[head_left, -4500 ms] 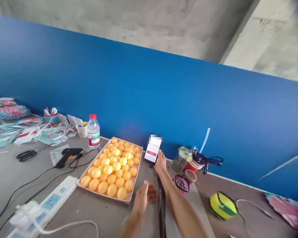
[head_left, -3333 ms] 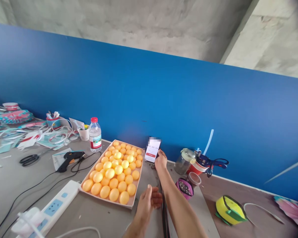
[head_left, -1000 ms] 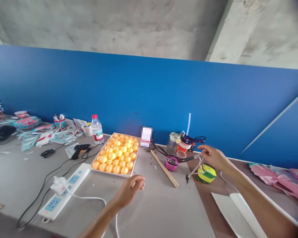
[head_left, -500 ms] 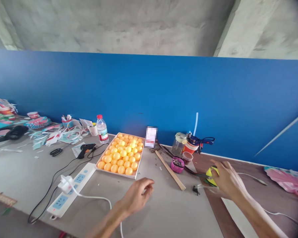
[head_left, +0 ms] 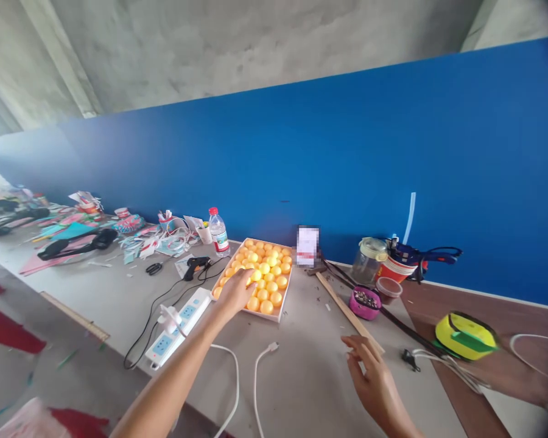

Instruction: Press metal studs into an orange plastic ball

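Note:
My left hand (head_left: pixel 235 293) reaches out over the near left part of a shallow tray (head_left: pixel 282 308) filled with several orange and yellow balls (head_left: pixel 270 275). Its fingers curl down onto the balls; whether they hold one is hidden. My right hand (head_left: pixel 373 378) hovers low over the grey table (head_left: pixel 301 377) at the lower right, fingers spread, holding nothing. A phone (head_left: pixel 307 246) leans against the blue wall behind the tray.
A white power strip (head_left: pixel 179 322) with cables lies left of the tray. A glue gun (head_left: pixel 195 263), scissors (head_left: pixel 153 268) and a water bottle (head_left: pixel 218 232) sit further left. A wooden stick (head_left: pixel 347 310), pink cup (head_left: pixel 364 302), jar (head_left: pixel 366 261) and yellow device (head_left: pixel 466 335) stand to the right.
My left hand has moved forward from the bare table onto the tray of balls. My right hand has left the yellow device and white cable and pulled back toward me.

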